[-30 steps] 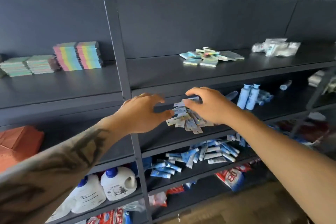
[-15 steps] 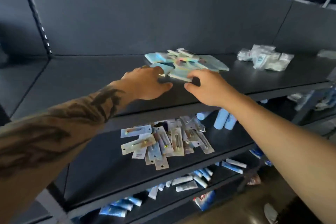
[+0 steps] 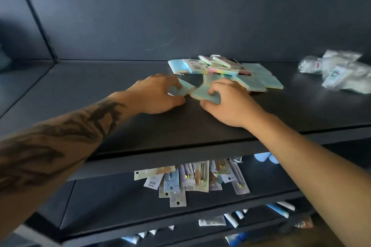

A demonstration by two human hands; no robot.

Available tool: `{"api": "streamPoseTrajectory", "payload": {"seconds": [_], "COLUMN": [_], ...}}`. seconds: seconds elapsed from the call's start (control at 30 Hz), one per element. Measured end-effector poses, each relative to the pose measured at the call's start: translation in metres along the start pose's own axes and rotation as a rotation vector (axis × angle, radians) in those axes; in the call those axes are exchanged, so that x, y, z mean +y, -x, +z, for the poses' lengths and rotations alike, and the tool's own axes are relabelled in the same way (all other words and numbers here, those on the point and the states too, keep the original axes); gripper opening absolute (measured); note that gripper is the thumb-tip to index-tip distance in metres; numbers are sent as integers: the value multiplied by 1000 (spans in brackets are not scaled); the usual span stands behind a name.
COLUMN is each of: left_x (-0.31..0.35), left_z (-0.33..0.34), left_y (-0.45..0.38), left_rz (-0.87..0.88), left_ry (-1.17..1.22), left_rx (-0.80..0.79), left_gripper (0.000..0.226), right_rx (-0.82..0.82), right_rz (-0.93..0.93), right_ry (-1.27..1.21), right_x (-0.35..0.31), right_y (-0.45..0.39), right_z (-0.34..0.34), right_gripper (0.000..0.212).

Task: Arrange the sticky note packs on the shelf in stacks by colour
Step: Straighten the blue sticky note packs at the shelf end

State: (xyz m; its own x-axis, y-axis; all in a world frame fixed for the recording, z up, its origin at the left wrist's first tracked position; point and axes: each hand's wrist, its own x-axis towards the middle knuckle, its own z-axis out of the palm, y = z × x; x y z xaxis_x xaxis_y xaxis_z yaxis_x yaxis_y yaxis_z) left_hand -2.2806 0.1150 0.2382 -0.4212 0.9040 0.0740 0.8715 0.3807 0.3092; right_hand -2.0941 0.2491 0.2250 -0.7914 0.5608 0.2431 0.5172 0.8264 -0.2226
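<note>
Bare dark shelf (image 3: 96, 86) lies open left of the loose sticky note pile (image 3: 224, 70); clear plastic packets (image 3: 339, 70) crowd the right end, well apart from the pile.

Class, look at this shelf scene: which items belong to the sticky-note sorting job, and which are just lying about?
Part of the job:
- loose pile of pastel sticky note packs
- pale green pack under the left hand
- pale green pack under the right hand

Just lying about:
- clear plastic packets
- carded blister packs, shelf below
- small tubes, lowest shelf
</note>
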Motion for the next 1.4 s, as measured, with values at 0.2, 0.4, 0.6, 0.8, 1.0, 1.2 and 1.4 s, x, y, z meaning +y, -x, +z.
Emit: {"api": "streamPoseTrajectory", "payload": {"seconds": [0.2, 0.4, 0.6, 0.8, 1.0, 1.2, 1.4], "left_x": [5, 21, 23, -28, -113, -232, -356], "left_z": [-2, -4, -20, -47, -72, -116, -165], "left_y": [62, 160, 267, 382, 478, 568, 623], "left_rz": [-99, -295, -488, -700, -801, -854, -891], "left_ry": [-17, -34, -107, -202, -170, -190, -156], "left_rx": [137, 237, 368, 520, 591, 656, 660], "left_gripper": [36, 30, 34, 30, 29, 31, 35], "right_rx": [-8, -13, -48, -111, -127, -116, -96], "right_rz": [-167, -373, -601, -786, -949, -981, -921], "right_ry": [-105, -263, -418, -517, -512, -514, -531], "right_x": [-12, -33, -99, -219, -364, -529, -659], "right_y": [23, 47, 75, 108, 123, 114, 87], "right_z": [1, 4, 11, 27, 53, 85, 111], "right_gripper": [35, 34, 49, 48, 40, 48, 48]}}
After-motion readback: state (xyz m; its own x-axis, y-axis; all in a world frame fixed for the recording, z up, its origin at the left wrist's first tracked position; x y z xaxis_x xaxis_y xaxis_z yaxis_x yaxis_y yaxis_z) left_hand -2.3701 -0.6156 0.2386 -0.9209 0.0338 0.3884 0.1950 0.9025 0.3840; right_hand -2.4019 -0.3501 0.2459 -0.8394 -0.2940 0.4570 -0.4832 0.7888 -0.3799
